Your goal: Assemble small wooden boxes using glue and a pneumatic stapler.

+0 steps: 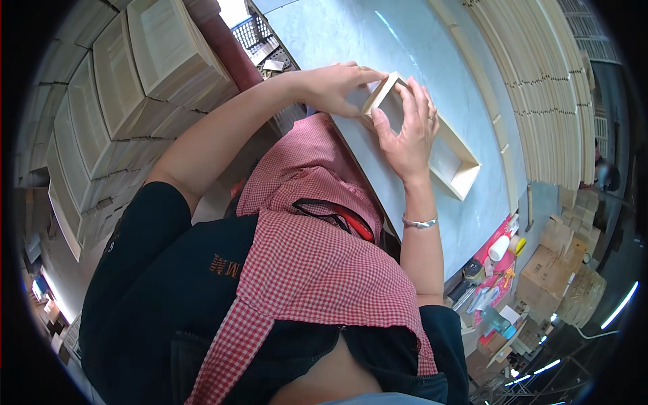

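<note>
A shallow rectangular frame of pale wood [464,179] lies slantwise on the pale blue tabletop [472,233], and the tabletop shows through it. My left hand [337,88] grips the frame's near-left end, its fingers reaching to the upper corner. At that same end my right hand [412,131] is curled over the frame, thumb on one side of the end board and fingers on the other. The right hand covers the middle of the frame, so part of its sides is hidden. A metal bangle [420,222] circles my right wrist.
Stacked wooden trays [162,50] rise close on my left. Tall bundles of thin wooden strips [540,88] stand beyond the table, and a long wooden strip [496,125] lies along its far edge. To the right are tools on a pink sheet [496,270] and cardboard boxes [550,270].
</note>
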The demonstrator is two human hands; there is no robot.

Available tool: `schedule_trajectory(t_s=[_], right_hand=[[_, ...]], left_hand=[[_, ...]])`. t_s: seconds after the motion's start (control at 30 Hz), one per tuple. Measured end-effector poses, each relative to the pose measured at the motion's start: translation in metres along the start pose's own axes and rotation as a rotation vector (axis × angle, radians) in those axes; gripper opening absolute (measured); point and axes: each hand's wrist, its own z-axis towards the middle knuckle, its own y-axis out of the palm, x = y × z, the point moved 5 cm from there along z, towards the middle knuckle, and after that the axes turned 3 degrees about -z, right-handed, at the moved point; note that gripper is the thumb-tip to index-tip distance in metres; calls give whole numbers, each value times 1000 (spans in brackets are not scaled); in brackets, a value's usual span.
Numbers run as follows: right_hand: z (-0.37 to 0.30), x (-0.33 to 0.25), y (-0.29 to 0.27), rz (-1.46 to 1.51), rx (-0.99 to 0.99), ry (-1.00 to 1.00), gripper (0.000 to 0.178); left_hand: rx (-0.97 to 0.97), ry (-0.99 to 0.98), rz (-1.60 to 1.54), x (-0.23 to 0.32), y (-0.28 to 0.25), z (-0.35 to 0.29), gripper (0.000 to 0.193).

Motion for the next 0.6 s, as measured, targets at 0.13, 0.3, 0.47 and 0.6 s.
schedule_trajectory(t_s=[0.13, 0.3, 0.47, 0.6], right_hand=[[0, 0, 2, 12, 30, 11, 64], [2, -1, 1, 19, 57, 11, 65], [1, -1, 2, 16, 60, 13, 66], [2, 0, 2, 11, 63, 5, 67]], left_hand=[[-40, -257, -369, -3, 10, -2, 49], [-36, -412, -676, -18, 24, -5, 25], [-23, -361, -459, -7, 21, -9, 15], [78, -303, -272, 10, 17, -18, 13]])
